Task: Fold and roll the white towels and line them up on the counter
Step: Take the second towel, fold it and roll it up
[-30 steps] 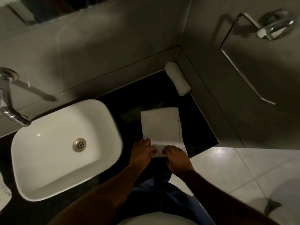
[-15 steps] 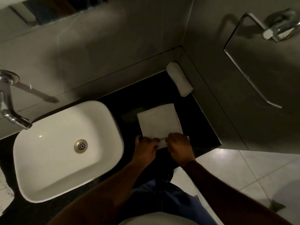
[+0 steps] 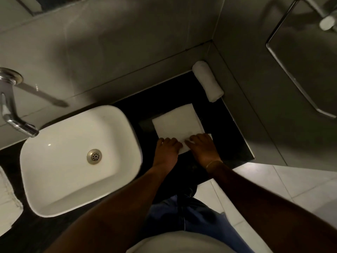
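A folded white towel (image 3: 177,123) lies flat on the black counter (image 3: 229,132), right of the basin. Its near end is curled into a short roll under my fingers. My left hand (image 3: 166,152) presses on the left part of that roll and my right hand (image 3: 202,148) on the right part, fingers curled over the cloth. A finished rolled white towel (image 3: 207,81) lies in the back right corner of the counter against the side wall.
A white rectangular basin (image 3: 76,157) with a metal drain fills the counter's left. A chrome tap (image 3: 12,110) comes out of the back wall above it. A metal towel ring (image 3: 291,75) hangs on the right wall. More white cloth (image 3: 7,198) shows at the left edge.
Both hands have moved away from me along the towel, rolling its near end forward, so the flat part is shorter than before.
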